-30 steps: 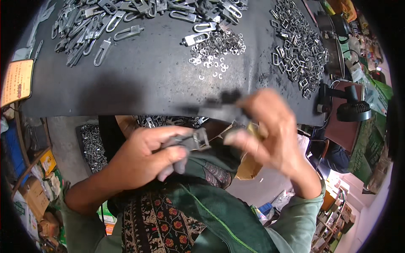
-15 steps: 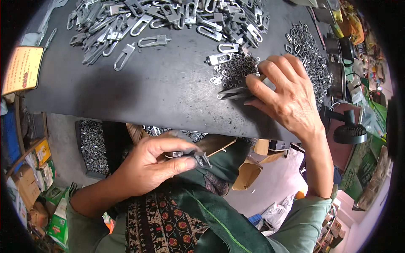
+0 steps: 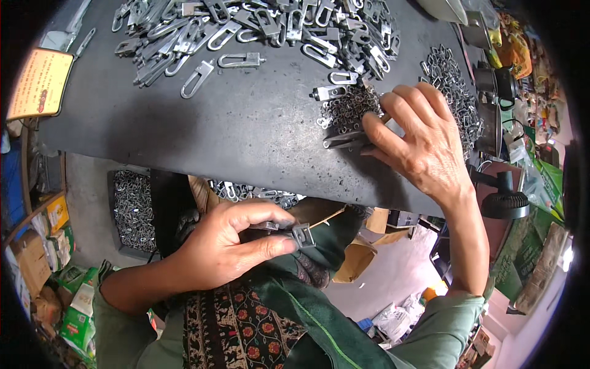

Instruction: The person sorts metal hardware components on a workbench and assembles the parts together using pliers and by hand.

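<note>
Partly covered, a metal piece [image 3: 303, 236] is pinched in the left hand [image 3: 230, 244] in front of the table [image 3: 239, 120]; knuckles up above it, the right hand [image 3: 424, 138] grips a tweezer-like tool [image 3: 346, 140], rear hidden.

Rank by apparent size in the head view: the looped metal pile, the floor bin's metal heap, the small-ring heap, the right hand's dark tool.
1. Looped metal pile
2. Floor bin's metal heap
3. Small-ring heap
4. Dark tool, partly hidden

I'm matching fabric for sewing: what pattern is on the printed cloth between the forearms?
The printed cloth shows red flowers and beige motifs on dark; head view.
</note>
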`<state>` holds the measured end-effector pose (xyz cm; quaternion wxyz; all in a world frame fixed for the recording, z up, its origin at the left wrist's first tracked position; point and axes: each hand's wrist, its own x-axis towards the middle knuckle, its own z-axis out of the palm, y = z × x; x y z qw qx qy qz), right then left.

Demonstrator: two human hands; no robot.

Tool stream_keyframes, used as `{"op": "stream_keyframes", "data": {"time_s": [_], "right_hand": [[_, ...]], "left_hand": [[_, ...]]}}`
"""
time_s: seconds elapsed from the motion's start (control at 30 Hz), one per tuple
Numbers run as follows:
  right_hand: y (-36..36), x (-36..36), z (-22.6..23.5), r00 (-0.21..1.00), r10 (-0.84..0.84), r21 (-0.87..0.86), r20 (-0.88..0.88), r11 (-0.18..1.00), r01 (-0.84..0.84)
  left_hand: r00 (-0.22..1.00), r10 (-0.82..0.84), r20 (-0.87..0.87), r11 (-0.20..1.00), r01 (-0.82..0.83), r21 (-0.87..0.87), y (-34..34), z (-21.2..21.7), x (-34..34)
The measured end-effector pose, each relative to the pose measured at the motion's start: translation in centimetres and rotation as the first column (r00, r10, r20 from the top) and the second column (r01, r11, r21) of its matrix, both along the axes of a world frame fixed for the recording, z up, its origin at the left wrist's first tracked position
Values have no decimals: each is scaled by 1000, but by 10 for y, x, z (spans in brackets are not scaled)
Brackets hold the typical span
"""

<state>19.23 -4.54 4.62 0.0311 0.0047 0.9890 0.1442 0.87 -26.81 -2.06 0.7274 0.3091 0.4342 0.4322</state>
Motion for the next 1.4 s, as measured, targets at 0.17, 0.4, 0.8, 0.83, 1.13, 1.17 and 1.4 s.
{"op": "stream_keyframes", "data": {"time_s": [0.17,0.4,0.8,0.83,1.13,1.17,1.4], "right_hand": [[-2,0,5,999,-20,-34,30,999,21],[-15,0,9,998,-59,-111,-24,992,56],[-55,21,11,977,-190,-486,-100,866,118],[-56,21,10,975,-198,-510,-98,852,121],[-54,25,9,977,-173,-497,-128,863,88],[-55,25,9,976,-175,-499,-128,862,89],[-61,26,15,977,-166,-422,-134,901,96]], "left_hand": [[1000,24,-6,999,-24,31,-1,-1,2],[996,52,-75,997,-48,56,4,6,-1],[989,120,86,990,-112,-87,12,10,3],[990,116,80,990,-109,-86,13,9,5],[985,140,104,990,-139,-23,18,7,12],[986,128,108,991,-125,-38,19,7,11],[994,90,62,994,-85,-72,19,6,13]]}}
